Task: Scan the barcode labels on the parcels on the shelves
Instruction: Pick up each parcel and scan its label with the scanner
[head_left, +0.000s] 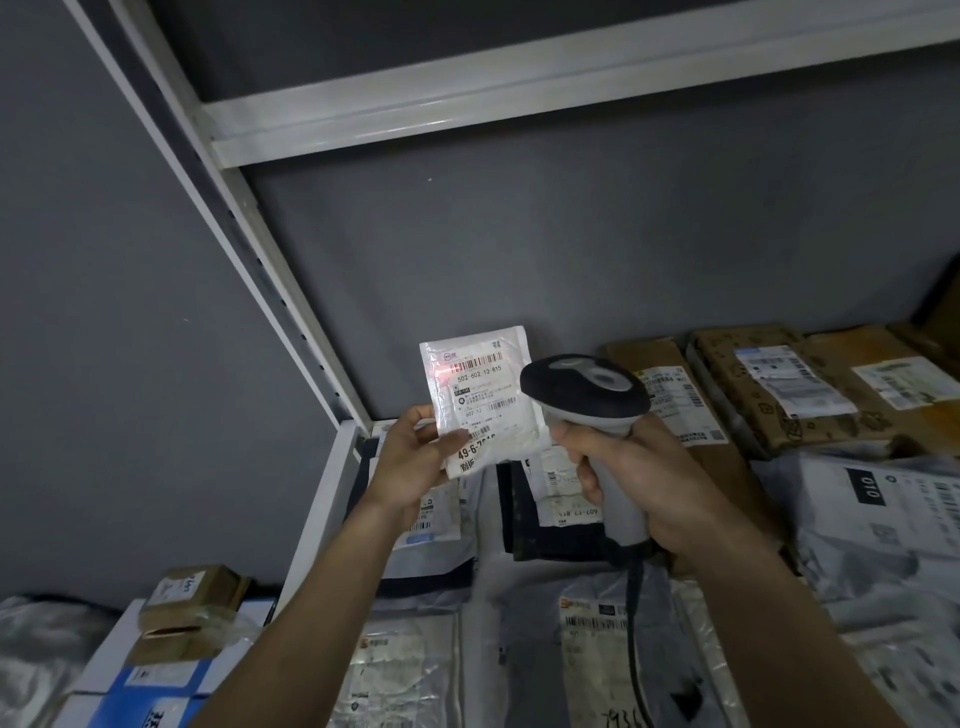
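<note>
Here, at centre frame, I watch the left hand (415, 457) pinching a small white parcel (480, 400) upright while the right hand (639, 478) grips the scanner (584, 389), red light on its barcode label (475, 364). Many parcels on the shelf (332, 483) below seemingly await scanning.

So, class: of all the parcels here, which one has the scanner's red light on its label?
The small white pouch in the left hand, lifted off the shelf.

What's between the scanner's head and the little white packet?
Nothing solid in the head view: the scanner sits just right of the white packet, and only its red light falls on the barcode label.
</note>
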